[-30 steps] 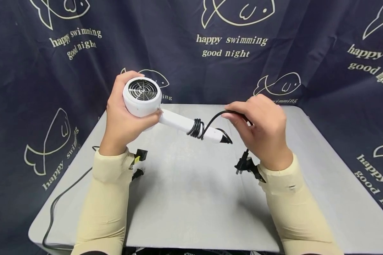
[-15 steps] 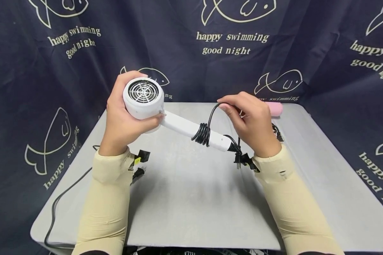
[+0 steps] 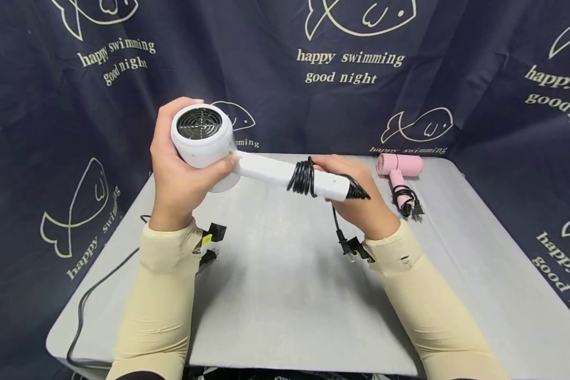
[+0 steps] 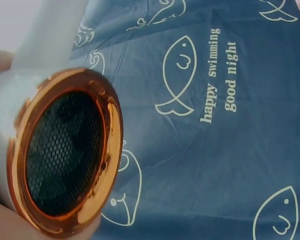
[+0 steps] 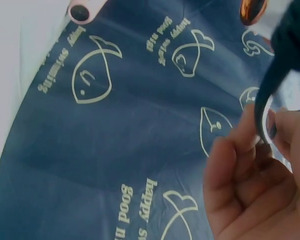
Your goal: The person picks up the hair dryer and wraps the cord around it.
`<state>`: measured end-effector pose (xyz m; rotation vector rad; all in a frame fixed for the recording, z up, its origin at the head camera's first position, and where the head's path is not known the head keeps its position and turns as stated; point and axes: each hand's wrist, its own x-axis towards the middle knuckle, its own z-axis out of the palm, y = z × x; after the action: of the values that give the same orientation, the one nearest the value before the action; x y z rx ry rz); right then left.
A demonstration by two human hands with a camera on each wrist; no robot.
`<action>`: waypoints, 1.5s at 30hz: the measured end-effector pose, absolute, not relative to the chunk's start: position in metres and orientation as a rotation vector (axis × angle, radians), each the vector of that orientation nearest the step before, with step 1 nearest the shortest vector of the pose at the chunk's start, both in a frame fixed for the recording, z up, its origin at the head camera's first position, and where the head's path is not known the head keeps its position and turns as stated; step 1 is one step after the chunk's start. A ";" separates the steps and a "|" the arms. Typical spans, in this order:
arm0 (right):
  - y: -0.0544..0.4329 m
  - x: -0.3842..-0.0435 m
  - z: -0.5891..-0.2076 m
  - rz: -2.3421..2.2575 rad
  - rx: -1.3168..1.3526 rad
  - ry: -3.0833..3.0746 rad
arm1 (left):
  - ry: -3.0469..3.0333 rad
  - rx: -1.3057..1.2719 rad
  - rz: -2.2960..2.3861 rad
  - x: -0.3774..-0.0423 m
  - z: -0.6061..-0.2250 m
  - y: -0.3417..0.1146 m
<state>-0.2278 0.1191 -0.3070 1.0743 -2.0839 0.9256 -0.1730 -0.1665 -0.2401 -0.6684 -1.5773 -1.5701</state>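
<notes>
Right hand (image 3: 368, 214) moved behind handle (image 3: 266, 168), fingers (image 5: 221, 167) pinching cord (image 5: 263, 106); left fingers (image 3: 164, 120) round dryer (image 3: 204, 151); grey table (image 3: 285, 311), printed curtain (image 3: 271, 84)

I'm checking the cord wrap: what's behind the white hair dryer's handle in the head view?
The right hand shows behind the handle, at its corded end, with grey tabletop further left. The handle and black coils hide part of that hand.

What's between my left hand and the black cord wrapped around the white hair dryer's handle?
Just a bare stretch of the white handle lies between your left hand and the wrapped black cord; the head view shows it.
</notes>
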 end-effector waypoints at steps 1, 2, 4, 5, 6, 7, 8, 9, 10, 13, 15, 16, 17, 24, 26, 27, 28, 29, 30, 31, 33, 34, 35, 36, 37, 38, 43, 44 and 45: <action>0.117 -0.226 -0.308 0.953 1.090 -2.118 | -1.561 -0.651 -1.575 -0.173 -0.240 -0.166; 0.115 -0.225 -0.308 0.994 1.112 -2.159 | -1.542 -0.629 -1.582 -0.174 -0.240 -0.165; 0.111 -0.222 -0.309 1.092 1.149 -2.248 | -1.511 -0.595 -1.586 -0.174 -0.239 -0.165; 0.109 -0.221 -0.309 1.132 1.160 -2.288 | -1.500 -0.580 -1.581 -0.174 -0.239 -0.164; 0.107 -0.220 -0.309 1.156 1.169 -2.326 | -1.488 -0.569 -1.575 -0.175 -0.238 -0.164; 0.105 -0.218 -0.309 1.184 1.176 -2.365 | -1.476 -0.559 -1.571 -0.175 -0.239 -0.164; 0.104 -0.217 -0.309 1.201 1.175 -2.413 | -1.459 -0.549 -1.574 -0.176 -0.239 -0.163; 0.103 -0.215 -0.310 1.185 1.170 -2.458 | -1.446 -0.544 -1.568 -0.176 -0.239 -0.162; 0.102 -0.213 -0.310 1.161 1.166 -2.503 | -1.437 -0.534 -1.561 -0.177 -0.239 -0.162; 0.097 -0.208 -0.313 1.063 1.172 -2.654 | -1.394 -0.497 -1.564 -0.178 -0.240 -0.161; 0.096 -0.205 -0.314 0.966 1.202 -2.723 | -1.370 -0.465 -1.567 -0.180 -0.240 -0.162; 0.094 -0.202 -0.315 0.916 1.226 -2.757 | -1.359 -0.448 -1.571 -0.181 -0.239 -0.164; 0.093 -0.200 -0.315 0.873 1.250 -2.787 | -1.349 -0.431 -1.574 -0.182 -0.239 -0.166; 0.092 -0.168 -0.305 0.475 1.355 -2.808 | -1.329 -0.371 -1.546 -0.190 -0.238 -0.178; 0.093 -0.157 -0.298 0.356 1.297 -2.756 | -1.336 -0.372 -1.522 -0.190 -0.238 -0.180; 0.094 -0.151 -0.295 0.310 1.264 -2.730 | -1.341 -0.370 -1.521 -0.190 -0.239 -0.180; 0.094 -0.145 -0.292 0.275 1.239 -2.704 | -1.351 -0.368 -1.518 -0.190 -0.240 -0.181; 0.094 -0.140 -0.288 0.251 1.221 -2.678 | -1.362 -0.364 -1.515 -0.190 -0.241 -0.181; 0.094 -0.136 -0.284 0.228 1.212 -2.644 | -1.371 -0.360 -1.519 -0.189 -0.241 -0.181; 0.095 -0.132 -0.279 0.212 1.212 -2.604 | -1.382 -0.356 -1.525 -0.189 -0.242 -0.180; 0.097 -0.128 -0.270 0.183 1.219 -2.506 | -1.405 -0.357 -1.536 -0.189 -0.244 -0.178; 0.097 -0.127 -0.263 0.164 1.223 -2.441 | -1.423 -0.359 -1.526 -0.189 -0.244 -0.177; 0.099 -0.127 -0.256 0.142 1.230 -2.368 | -1.439 -0.355 -1.519 -0.189 -0.245 -0.176; 0.100 -0.128 -0.249 0.123 1.237 -2.291 | -1.456 -0.352 -1.512 -0.189 -0.245 -0.175; 0.102 -0.130 -0.240 0.119 1.252 -2.217 | -1.477 -0.355 -1.503 -0.190 -0.246 -0.173; 0.103 -0.133 -0.231 0.115 1.260 -2.154 | -1.502 -0.361 -1.488 -0.190 -0.247 -0.173; 0.109 -0.157 -0.193 0.167 1.312 -1.984 | -1.624 -0.444 -1.438 -0.190 -0.250 -0.175; 0.111 -0.163 -0.188 0.188 1.305 -1.980 | -1.641 -0.466 -1.438 -0.189 -0.251 -0.175; 0.112 -0.169 -0.184 0.220 1.297 -1.973 | -1.653 -0.485 -1.444 -0.189 -0.251 -0.175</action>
<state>-0.1685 0.1120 -0.1835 1.2968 -1.9733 0.2196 -0.1887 -0.1754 -0.2506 -0.4852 -1.6528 -1.4436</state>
